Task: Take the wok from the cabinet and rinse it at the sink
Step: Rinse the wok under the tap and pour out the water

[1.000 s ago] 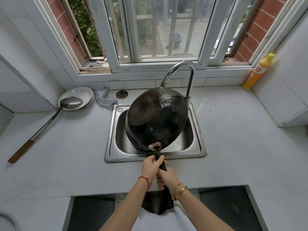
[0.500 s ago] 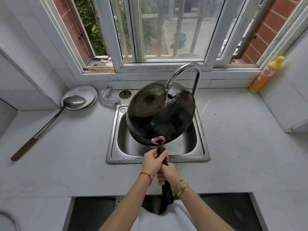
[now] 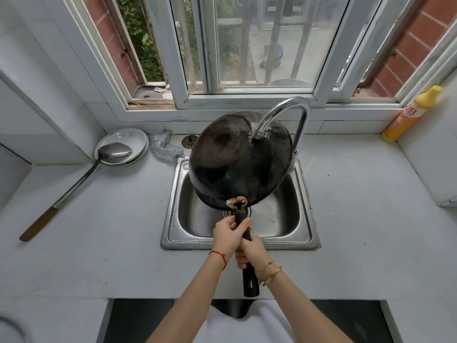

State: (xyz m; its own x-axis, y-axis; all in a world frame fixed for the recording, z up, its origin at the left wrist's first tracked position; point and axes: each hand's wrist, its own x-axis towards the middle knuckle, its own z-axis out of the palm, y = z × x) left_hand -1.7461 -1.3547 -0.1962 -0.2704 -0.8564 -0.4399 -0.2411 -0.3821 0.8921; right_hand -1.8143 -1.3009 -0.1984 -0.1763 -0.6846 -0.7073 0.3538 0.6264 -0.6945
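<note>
Gripping wok point(image 3: 237, 167) handle both-handed, rim touching faucet point(image 3: 284, 115), above sink point(image 3: 306, 233).

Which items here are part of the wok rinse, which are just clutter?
In use:
- dark round metal wok, underside up
- curved chrome faucet
- square steel sink
- left hand, right hand on black handle

Lying about:
- long steel ladle
- white plates
- silver scouring pad
- yellow-orange bottle

Bright daylight from window point(image 3: 247, 45), soft shadows, wide-angle bowing at edges
</note>
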